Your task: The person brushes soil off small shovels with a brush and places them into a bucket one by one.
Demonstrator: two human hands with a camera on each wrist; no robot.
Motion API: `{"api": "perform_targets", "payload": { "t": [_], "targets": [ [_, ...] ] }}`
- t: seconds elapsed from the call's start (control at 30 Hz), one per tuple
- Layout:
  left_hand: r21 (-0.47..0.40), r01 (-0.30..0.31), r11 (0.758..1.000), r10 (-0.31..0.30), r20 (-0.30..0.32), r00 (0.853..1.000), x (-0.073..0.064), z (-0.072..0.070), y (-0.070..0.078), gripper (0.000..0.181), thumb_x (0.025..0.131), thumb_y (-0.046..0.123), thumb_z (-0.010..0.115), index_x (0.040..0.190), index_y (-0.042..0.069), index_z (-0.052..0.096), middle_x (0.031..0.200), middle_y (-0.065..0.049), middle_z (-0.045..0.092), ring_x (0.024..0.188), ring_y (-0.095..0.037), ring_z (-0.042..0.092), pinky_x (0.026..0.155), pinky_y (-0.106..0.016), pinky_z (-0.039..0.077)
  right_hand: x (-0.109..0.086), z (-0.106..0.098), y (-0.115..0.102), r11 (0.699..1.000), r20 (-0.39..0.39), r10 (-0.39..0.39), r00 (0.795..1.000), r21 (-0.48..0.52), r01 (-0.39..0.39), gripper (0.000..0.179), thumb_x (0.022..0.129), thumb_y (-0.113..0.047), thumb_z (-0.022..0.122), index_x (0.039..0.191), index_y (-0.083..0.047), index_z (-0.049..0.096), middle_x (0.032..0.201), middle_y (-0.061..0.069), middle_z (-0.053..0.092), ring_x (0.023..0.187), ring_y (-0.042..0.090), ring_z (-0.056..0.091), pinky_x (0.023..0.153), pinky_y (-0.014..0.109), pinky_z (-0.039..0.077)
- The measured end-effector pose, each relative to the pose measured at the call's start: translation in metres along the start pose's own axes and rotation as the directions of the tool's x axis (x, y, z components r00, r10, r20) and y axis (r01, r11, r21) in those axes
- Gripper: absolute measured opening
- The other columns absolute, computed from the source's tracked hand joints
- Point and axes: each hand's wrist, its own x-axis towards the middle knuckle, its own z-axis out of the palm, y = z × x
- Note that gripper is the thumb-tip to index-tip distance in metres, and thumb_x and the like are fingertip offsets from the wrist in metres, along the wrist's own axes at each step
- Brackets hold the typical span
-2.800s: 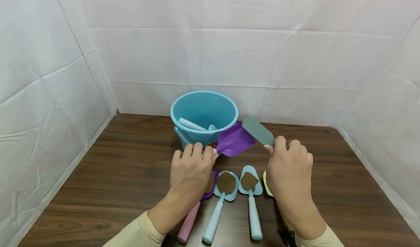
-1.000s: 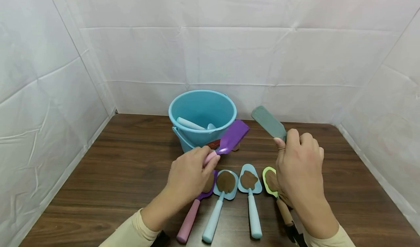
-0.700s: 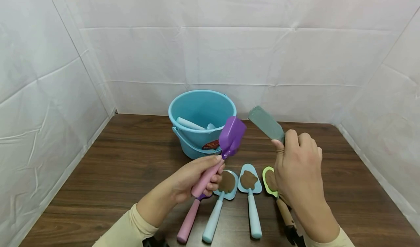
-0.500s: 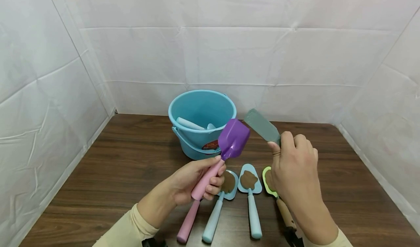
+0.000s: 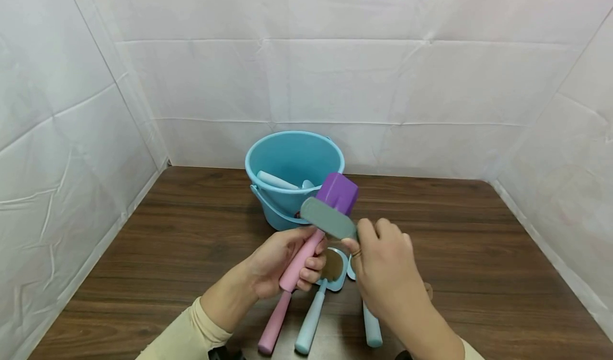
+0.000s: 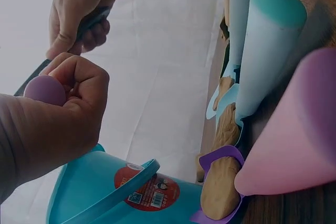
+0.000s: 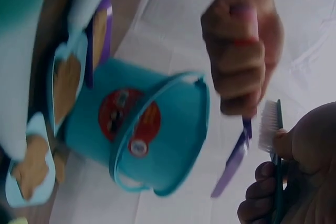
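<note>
My left hand (image 5: 268,267), palm turned up, grips the pink handle of a toy shovel (image 5: 337,189) with a purple blade, held above the table in front of the bucket (image 5: 268,207). A brush (image 5: 328,219) with a grey-green back is held in my right hand (image 5: 385,267), thumb along its near end. In the head view the brush crosses over the shovel's neck. Its pale bristles (image 7: 269,125) show in the right wrist view, facing the shovel side. Part of the blade is hidden behind the brush.
Below the hands lie more shovels bearing brown lumps: a pink-handled one (image 5: 274,325) and two light-blue ones, left (image 5: 310,320) and right (image 5: 372,325). A light-blue handle (image 5: 276,180) leans inside the bucket. White cloth walls (image 5: 306,73) surround the dark wood table (image 5: 167,253).
My left hand has rolled palm up, turning the purple shovel over. My right hand drew the brush away to the right, then brought it back left and down across the shovel's neck.
</note>
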Motion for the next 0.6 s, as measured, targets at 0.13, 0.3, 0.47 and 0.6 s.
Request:
{"api": "perform_targets", "payload": {
  "t": [0.13, 0.3, 0.47, 0.6],
  "targets": [
    [-0.003, -0.001, 1.0, 0.001, -0.011, 1.0, 0.0, 0.001, 0.0, 0.037, 0.107, 0.04, 0.031, 0.086, 0.013, 0.046, 0.07, 0.004, 0.042, 0.059, -0.005, 0.037, 0.053, -0.019, 0.034, -0.005, 0.003, -0.009, 1.0, 0.052, 0.008, 0.999, -0.003, -0.008, 0.043, 0.104, -0.047, 0.04, 0.081, -0.01, 0.044, 0.069, -0.001, 0.029, 0.059, 0.013, 0.027, 0.056, 0.029, 0.024],
    [-0.003, 0.011, 1.0, -0.011, 0.009, 1.0, -0.001, 0.0, 0.0, 0.036, 0.107, 0.04, 0.031, 0.088, 0.014, 0.047, 0.07, 0.005, 0.04, 0.058, -0.005, 0.037, 0.053, -0.019, 0.033, -0.004, 0.007, -0.004, 0.999, -0.023, -0.007, 1.0, -0.035, 0.007, 0.05, 0.106, -0.049, 0.032, 0.08, -0.009, 0.043, 0.067, 0.0, 0.029, 0.057, 0.015, 0.028, 0.054, 0.031, 0.023],
    [0.014, 0.03, 0.999, -0.031, 0.028, 0.999, 0.0, 0.0, 0.0, 0.036, 0.107, 0.042, 0.031, 0.088, 0.015, 0.047, 0.07, 0.005, 0.037, 0.057, -0.005, 0.037, 0.052, -0.018, 0.032, 0.002, 0.009, 0.014, 0.998, -0.063, 0.029, 0.998, -0.062, -0.033, 0.045, 0.107, -0.042, 0.04, 0.083, -0.005, 0.045, 0.066, 0.004, 0.033, 0.055, 0.019, 0.031, 0.053, 0.033, 0.026],
    [0.044, 0.07, 0.997, -0.073, 0.057, 0.996, -0.001, 0.001, -0.001, 0.037, 0.107, 0.043, 0.03, 0.088, 0.015, 0.045, 0.069, 0.005, 0.036, 0.055, -0.004, 0.035, 0.052, -0.018, 0.032, 0.009, 0.005, 0.033, 0.985, -0.062, 0.154, 0.986, -0.072, -0.159, 0.034, 0.101, -0.033, 0.057, 0.086, -0.004, 0.046, 0.069, 0.008, 0.037, 0.058, 0.026, 0.037, 0.056, 0.037, 0.029]
  ]
}}
